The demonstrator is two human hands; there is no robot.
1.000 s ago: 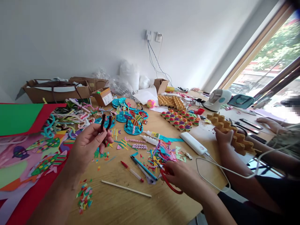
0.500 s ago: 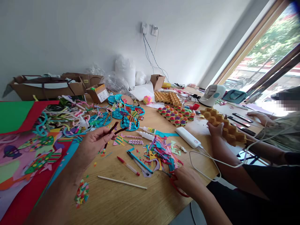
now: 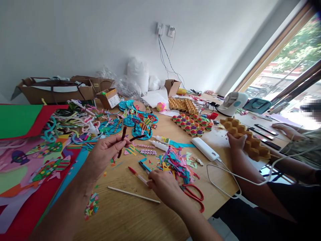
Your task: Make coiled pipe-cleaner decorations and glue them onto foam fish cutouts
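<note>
My left hand (image 3: pixel 107 149) pinches dark brown pipe cleaners (image 3: pixel 136 137) above the table, their ends sticking out past the fingertips. Over the pens is my right hand (image 3: pixel 164 185), its fingers loosely bent and a little apart, with nothing visible in them. It partly covers a blue pen (image 3: pixel 144 166) and the end of a red pen (image 3: pixel 136 174). Red-handled scissors (image 3: pixel 194 194) lie just right of that hand. Below it rests a thin white stick (image 3: pixel 132 194). Colourful paper scraps (image 3: pixel 178 164) are heaped beyond the right hand.
At right, a co-worker's hand (image 3: pixel 237 140) holds a brown egg tray (image 3: pixel 250 142). A white power bank (image 3: pixel 204 149) trails a looping cable (image 3: pixel 225 174). Painted egg cups (image 3: pixel 192 124), blue craft discs (image 3: pixel 141 132), glue bottles (image 3: pixel 159 145) and piled pipe cleaners (image 3: pixel 75 117) stand farther back.
My right hand has let go of the scissors and moved left, over the pens. The scissors now lie on the table. My left hand still holds the pipe cleaners, whose ends have shifted.
</note>
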